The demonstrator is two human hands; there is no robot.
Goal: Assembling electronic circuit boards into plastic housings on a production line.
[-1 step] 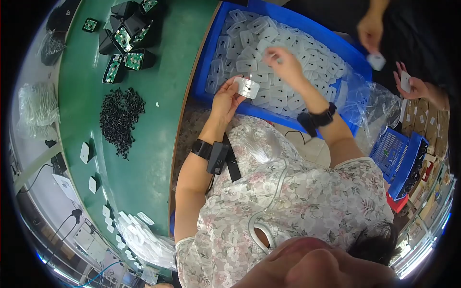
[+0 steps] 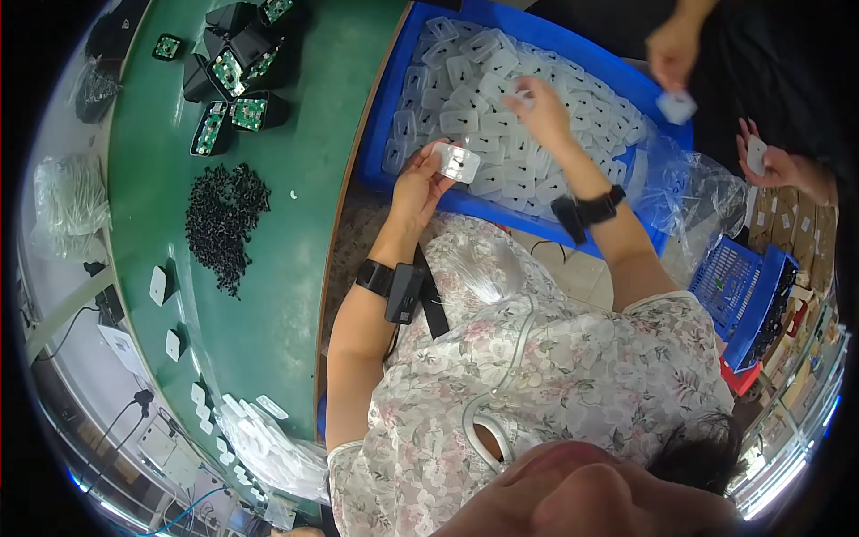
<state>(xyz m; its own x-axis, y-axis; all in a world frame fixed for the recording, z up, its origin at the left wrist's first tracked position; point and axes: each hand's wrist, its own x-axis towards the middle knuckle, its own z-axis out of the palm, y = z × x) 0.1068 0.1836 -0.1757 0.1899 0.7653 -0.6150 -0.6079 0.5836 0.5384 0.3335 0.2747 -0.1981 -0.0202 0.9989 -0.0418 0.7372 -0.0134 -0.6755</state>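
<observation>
My left hand (image 2: pixel 419 185) grips a small white translucent plastic cover (image 2: pixel 459 165) by its left end, and a small black part shows on the cover. My right hand (image 2: pixel 544 112) is over the blue tray (image 2: pixel 376 152), to the right of that cover. Its fingers curl toward the thumb and are slightly blurred; a pale patch between them cannot be told from the background. Many similar translucent plastic covers (image 2: pixel 459 122), most with a small black part, fill the tray.
Left, on a green table (image 2: pixel 295 224), lie a heap of small black parts (image 2: pixel 225 228) and black housings with green circuit boards (image 2: pixel 249 114). At the upper right, another person's hands (image 2: pixel 673 52) hold white pieces (image 2: pixel 676 106). A blue basket (image 2: pixel 720 282) stands at right.
My right hand has shifted slightly to the right over the tray. My left hand and its cover have barely moved. The other person's upper hand has moved left with its white piece.
</observation>
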